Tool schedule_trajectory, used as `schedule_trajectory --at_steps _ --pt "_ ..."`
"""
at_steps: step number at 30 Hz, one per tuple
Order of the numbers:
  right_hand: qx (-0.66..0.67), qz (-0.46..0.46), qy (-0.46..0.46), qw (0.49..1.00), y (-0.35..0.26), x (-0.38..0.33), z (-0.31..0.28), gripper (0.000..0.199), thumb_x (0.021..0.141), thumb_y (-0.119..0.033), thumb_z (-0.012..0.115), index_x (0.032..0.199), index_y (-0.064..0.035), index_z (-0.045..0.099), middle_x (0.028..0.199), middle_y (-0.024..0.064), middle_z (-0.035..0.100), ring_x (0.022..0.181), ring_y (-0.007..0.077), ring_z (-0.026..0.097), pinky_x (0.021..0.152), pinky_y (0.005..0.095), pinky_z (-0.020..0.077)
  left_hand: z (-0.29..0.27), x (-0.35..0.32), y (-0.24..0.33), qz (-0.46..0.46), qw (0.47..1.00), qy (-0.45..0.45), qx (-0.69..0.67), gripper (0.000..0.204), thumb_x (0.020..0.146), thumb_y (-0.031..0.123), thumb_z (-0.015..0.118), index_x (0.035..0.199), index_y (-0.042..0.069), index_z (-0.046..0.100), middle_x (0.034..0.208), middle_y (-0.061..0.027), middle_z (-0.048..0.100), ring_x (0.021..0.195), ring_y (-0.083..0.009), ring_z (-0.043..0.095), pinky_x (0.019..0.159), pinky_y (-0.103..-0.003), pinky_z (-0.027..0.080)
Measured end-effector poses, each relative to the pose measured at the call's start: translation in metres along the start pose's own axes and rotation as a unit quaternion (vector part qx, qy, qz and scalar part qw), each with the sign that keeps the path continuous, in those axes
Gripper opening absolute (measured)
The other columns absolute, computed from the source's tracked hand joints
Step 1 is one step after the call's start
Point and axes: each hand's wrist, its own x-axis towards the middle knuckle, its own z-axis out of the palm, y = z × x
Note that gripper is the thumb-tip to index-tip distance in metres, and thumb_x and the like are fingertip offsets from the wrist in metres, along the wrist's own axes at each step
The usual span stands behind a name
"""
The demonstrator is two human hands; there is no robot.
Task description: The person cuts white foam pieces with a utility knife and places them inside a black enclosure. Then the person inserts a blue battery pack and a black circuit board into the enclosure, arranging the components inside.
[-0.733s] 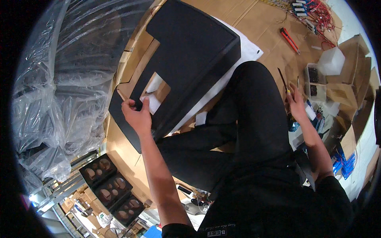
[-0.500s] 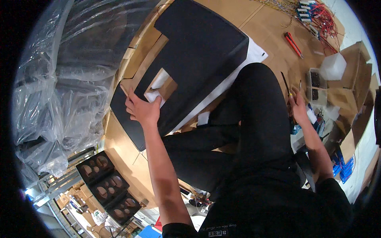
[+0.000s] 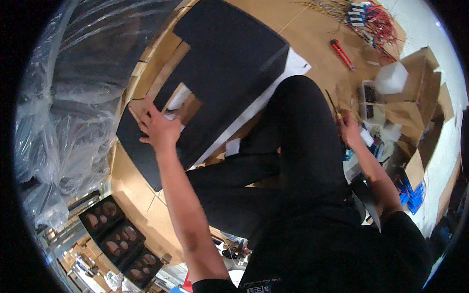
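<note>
Black foam panel [image 3: 229, 63]: directly under left hand [image 3: 159, 128], fingers spread flat at its cutout; right hand [image 3: 349, 128], well apart, grips thin tool [image 3: 332, 105].

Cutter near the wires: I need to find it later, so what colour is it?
Red with a dark strip, on the cardboard: cutter, head view.

A workshop or small assembly place, with work done on the floor.

Flat cardboard [image 3: 312, 34] covers the floor, and open cartons [image 3: 415, 97] stand at the side. Bundles of wires [image 3: 371, 17] and a red cutter [image 3: 342, 52] lie on it. Big plastic wrap [image 3: 63, 97] is on the left, black trays [image 3: 117, 239] are stacked below, beside a black panel [image 3: 229, 63].
</note>
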Motion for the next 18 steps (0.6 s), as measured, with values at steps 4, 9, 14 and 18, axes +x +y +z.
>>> schedule_trajectory --at_steps 4,9,14,18 --pt "0.05 -0.043 0.032 0.997 0.013 0.003 0.009 0.047 0.099 -0.04 0.061 0.125 -0.0006 0.061 0.114 0.0215 0.071 0.108 0.0383 0.066 0.093 0.047 0.0508 0.028 0.031 -0.061 0.103 0.991 0.058 -0.055 0.106 0.074 0.034 0.085 0.159 0.024 0.023 0.16 -0.0175 0.031 0.147 -0.0432 0.027 0.113 -0.074 0.021" --pt "0.472 0.157 -0.053 0.866 -0.041 -0.016 -0.014 0.033 0.103 -0.033 0.059 0.11 -0.0008 0.062 0.085 0.0088 0.064 0.064 0.0204 0.063 0.057 0.0347 0.0519 0.012 -0.004 -0.055 0.067 0.993 0.052 -0.078 0.101 0.078 0.039 0.08 0.159 0.016 0.025 0.162 -0.0152 0.029 0.151 -0.0358 0.024 0.119 -0.063 0.018" --pt "0.528 0.168 -0.09 0.827 -0.054 -0.022 -0.032 0.032 0.103 -0.039 0.056 0.108 -0.008 0.06 0.077 0.0058 0.057 0.063 0.0191 0.058 0.055 0.0334 0.0486 0.024 -0.008 -0.048 0.058 0.988 0.119 -0.079 0.096 0.083 0.052 0.073 0.158 0.014 0.027 0.162 -0.0155 0.03 0.151 -0.0353 0.026 0.121 -0.06 0.018" --pt "0.589 0.084 -0.119 0.795 -0.071 -0.018 -0.045 0.023 0.103 -0.026 0.056 0.111 -0.0041 0.059 0.082 0.0077 0.061 0.069 0.0193 0.06 0.061 0.0338 0.0507 0.023 -0.012 -0.043 0.053 0.986 0.132 -0.09 0.095 0.085 0.058 0.069 0.158 0.014 0.028 0.161 -0.0156 0.032 0.15 -0.0352 0.028 0.121 -0.06 0.017"
